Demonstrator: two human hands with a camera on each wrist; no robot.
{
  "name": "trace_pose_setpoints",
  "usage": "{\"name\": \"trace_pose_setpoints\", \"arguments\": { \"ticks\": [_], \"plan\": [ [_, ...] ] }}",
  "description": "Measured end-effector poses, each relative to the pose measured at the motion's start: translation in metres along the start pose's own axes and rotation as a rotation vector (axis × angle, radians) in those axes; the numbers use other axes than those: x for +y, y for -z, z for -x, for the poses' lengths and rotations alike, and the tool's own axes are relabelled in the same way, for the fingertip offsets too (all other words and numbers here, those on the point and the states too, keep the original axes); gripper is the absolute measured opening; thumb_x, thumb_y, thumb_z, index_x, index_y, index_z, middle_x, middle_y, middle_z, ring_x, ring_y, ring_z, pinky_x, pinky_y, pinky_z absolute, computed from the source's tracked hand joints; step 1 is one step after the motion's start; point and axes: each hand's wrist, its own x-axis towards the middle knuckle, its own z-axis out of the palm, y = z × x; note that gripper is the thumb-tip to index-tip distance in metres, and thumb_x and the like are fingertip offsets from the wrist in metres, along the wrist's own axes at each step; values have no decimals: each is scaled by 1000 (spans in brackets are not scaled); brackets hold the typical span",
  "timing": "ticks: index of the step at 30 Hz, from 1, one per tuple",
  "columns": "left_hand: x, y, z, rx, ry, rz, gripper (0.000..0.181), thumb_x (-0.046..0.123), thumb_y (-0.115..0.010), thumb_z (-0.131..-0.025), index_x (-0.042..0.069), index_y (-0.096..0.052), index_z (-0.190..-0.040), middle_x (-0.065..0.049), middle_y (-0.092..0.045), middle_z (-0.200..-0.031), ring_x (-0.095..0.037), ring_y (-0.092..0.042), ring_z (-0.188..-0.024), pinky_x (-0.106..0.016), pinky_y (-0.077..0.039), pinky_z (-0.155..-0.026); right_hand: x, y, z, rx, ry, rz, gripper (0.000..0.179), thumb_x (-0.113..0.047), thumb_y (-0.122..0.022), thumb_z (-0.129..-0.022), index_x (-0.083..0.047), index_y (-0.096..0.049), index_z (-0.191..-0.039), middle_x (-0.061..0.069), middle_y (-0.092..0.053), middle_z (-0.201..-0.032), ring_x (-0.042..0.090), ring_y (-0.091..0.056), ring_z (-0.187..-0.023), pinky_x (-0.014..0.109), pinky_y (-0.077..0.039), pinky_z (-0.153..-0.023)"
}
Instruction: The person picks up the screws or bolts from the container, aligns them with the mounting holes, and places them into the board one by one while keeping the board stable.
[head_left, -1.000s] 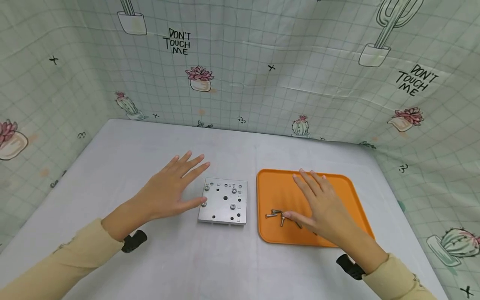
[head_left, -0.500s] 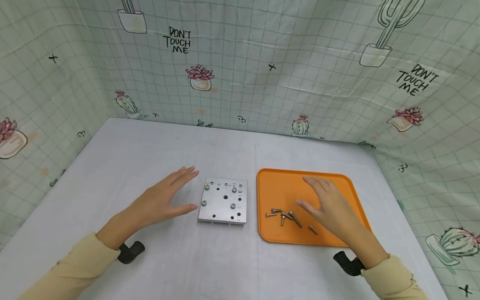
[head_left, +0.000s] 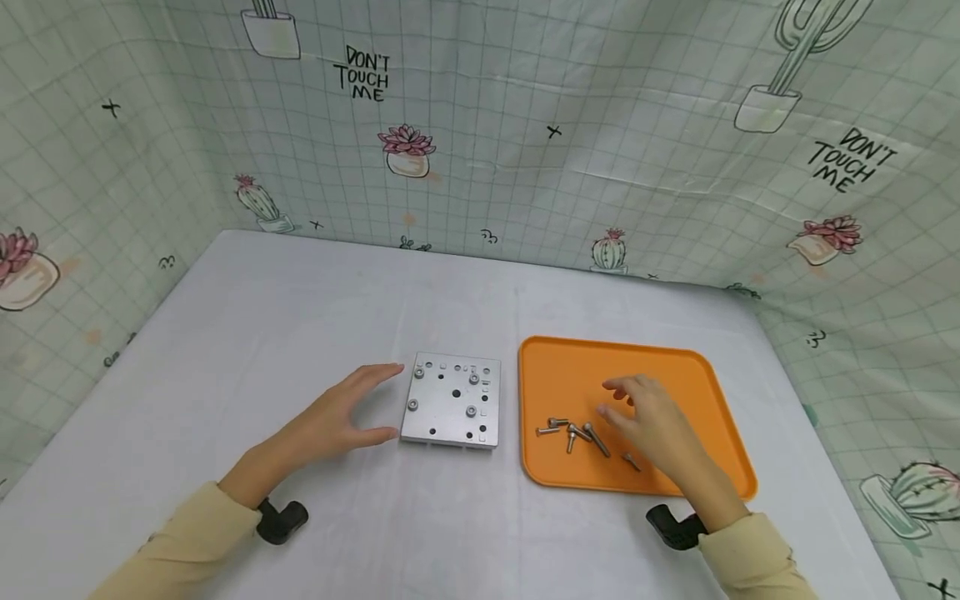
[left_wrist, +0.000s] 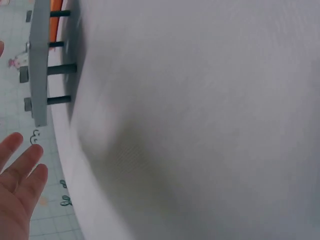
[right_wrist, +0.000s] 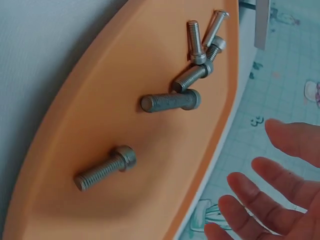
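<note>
A square silver metal plate [head_left: 450,421] with drilled holes stands on the table, several socket-head bolts set in its top. In the left wrist view, bolt shanks [left_wrist: 62,69] stick out beneath it. Beside the plate's left edge, my left hand [head_left: 330,421] has thumb and fingers parted, holding nothing. Over an orange tray [head_left: 562,362], my right hand [head_left: 660,429] hovers with fingers loosely bent and nothing between them. Several loose bolts lie in the tray to the left of that hand, among them a long one [right_wrist: 172,101] and a shorter one [right_wrist: 106,167] apart from the group.
White cloth covers the table [head_left: 337,300]. Behind it and along both sides hangs a checked curtain [head_left: 510,125] printed with cacti. The tray's raised rim [head_left: 519,417] runs close to the right side of the plate.
Both hands have come lower, and their spread, straight fingers have drawn together and bent. My left hand now sits nearer the plate's left edge. The head view has shifted slightly.
</note>
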Motion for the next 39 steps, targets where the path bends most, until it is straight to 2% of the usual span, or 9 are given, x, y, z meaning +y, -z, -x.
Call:
{"name": "trace_pose_setpoints", "arguments": {
  "ticks": [5,11,15,21,29,39],
  "plan": [
    [-5,-11,1,27,-26,58,70,24,-75,-77,10,-43,-138,-7,-46,-138,-28,-46,-126,-49,-42,-105,2,-8,-2,-68,-45,-33,29,-19,-65,-87,0,-62,-109,6,-57,-85,20,-50,-77,29,-44,-63],
    [-8,-20,3,42,-38,99,66,21,-75,-78,9,-45,-136,-8,-47,-137,-28,-45,-127,-48,-40,-106,5,-19,-3,-123,-94,-68,20,-19,-66,-86,-3,-65,-98,6,-59,-85,16,-51,-75,27,-45,-64],
    [-7,-23,3,34,-32,114,64,20,-75,-78,10,-46,-135,-8,-47,-138,-28,-43,-129,-48,-37,-109,6,-26,-4,-130,-101,-79,17,-19,-68,-84,-4,-67,-92,5,-59,-84,16,-51,-76,27,-46,-65],
    [-6,-27,2,8,-18,111,60,21,-73,-80,12,-48,-134,-7,-47,-138,-27,-41,-131,-47,-36,-110,4,-30,-3,-142,-146,-31,20,-25,-68,-84,-6,-67,-90,4,-56,-82,18,-49,-75,28,-43,-65],
    [-5,-28,2,18,6,126,60,23,-73,-80,13,-49,-134,-6,-47,-139,-28,-41,-132,-47,-36,-110,3,-30,-2,-155,-162,-20,19,-24,-68,-85,-6,-67,-85,5,-55,-80,18,-48,-74,27,-42,-63],
    [-5,-29,1,30,7,147,60,23,-74,-79,13,-50,-133,-6,-48,-138,-27,-43,-131,-46,-37,-109,1,-30,-3,-146,-168,-27,16,-21,-67,-85,-5,-67,-82,5,-53,-80,18,-47,-74,26,-41,-62]
  ]
}}
